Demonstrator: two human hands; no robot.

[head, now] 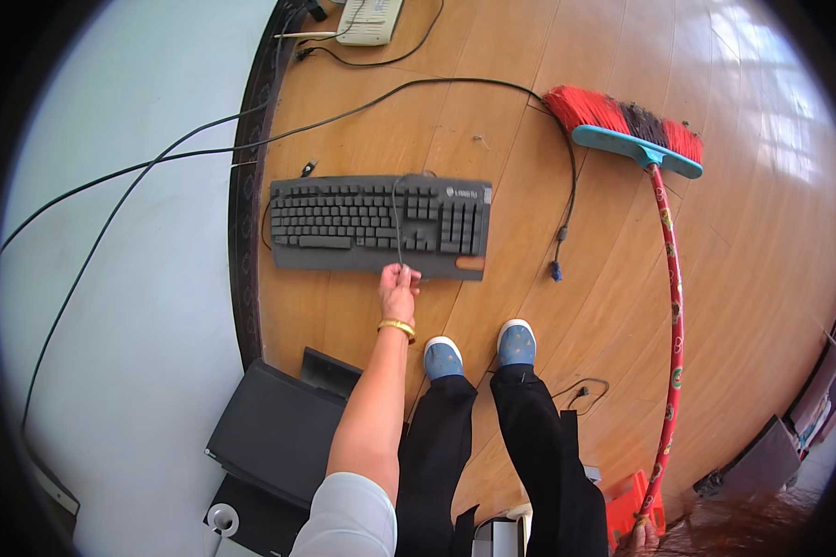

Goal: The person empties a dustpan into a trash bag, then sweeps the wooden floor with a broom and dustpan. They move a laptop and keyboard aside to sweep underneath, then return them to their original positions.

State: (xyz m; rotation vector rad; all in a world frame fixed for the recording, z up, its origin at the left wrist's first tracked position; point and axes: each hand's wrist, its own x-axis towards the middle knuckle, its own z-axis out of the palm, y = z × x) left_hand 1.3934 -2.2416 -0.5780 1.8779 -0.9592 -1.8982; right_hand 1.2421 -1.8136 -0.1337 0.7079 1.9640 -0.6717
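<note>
My left hand (398, 289), with a gold bangle at the wrist, pinches a thin dark cable (397, 216). That cable runs up across a black computer keyboard (380, 252) to its far edge. The fingertips are just at the keyboard's near edge; whether they touch it I cannot tell. Down at the lower right, my right hand (644, 535) grips the end of a broom's red patterned handle (676, 334). The broom head (627, 143), blue with red and black bristles, lies far out on the floor. A USB plug (309, 167) shows beyond the keyboard.
A black cable (460, 79) crosses the wooden floor (620, 278) and ends in a blue plug (556, 271). At the top sits a white router (370, 21). A black monitor (279, 425) stands lower left by the white wall (139, 278). A red dustpan (623, 505) is near my leg.
</note>
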